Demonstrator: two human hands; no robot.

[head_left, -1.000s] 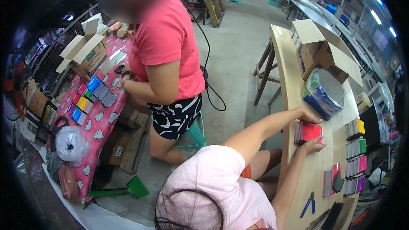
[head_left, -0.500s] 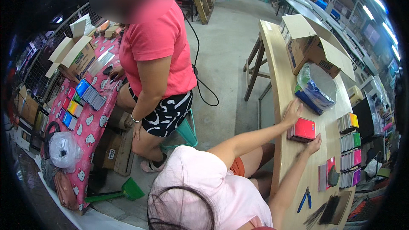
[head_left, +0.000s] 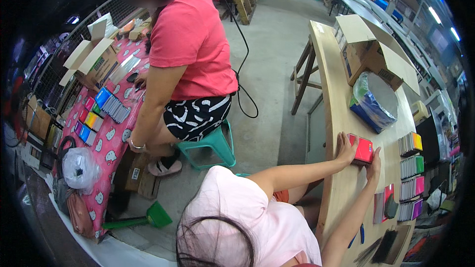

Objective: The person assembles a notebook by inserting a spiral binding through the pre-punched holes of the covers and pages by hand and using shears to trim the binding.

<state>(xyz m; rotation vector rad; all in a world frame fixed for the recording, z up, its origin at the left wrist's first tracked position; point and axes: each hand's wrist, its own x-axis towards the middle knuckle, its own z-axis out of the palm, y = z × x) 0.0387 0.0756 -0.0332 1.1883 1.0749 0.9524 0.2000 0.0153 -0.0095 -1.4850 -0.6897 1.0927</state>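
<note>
A stack of small red-covered notebooks [head_left: 361,149] is on the wooden table in front of me, with my hands pressed to opposite sides of it. My left hand [head_left: 347,148] is against the stack's left side, its fingers close together along the edge. Against the right side is my right hand [head_left: 374,165], fingers also held together. The underside of the stack and parts of my fingers are hidden. Beyond it stands a blue and green plastic-wrapped bundle [head_left: 374,103].
Notebook stacks with yellow [head_left: 410,144], green, pink and purple covers line the table's right edge. Blue-handled pliers [head_left: 362,234] and black wire coils [head_left: 383,247] lie nearer. An open carton [head_left: 361,62] stands at the far end. A co-worker in pink [head_left: 190,44] sits at left on a green stool [head_left: 213,148].
My hands have closed in on the red stack from both sides, and its cover now looks tilted. The whole view has shifted. The co-worker's lower arm has moved away from the knee.
</note>
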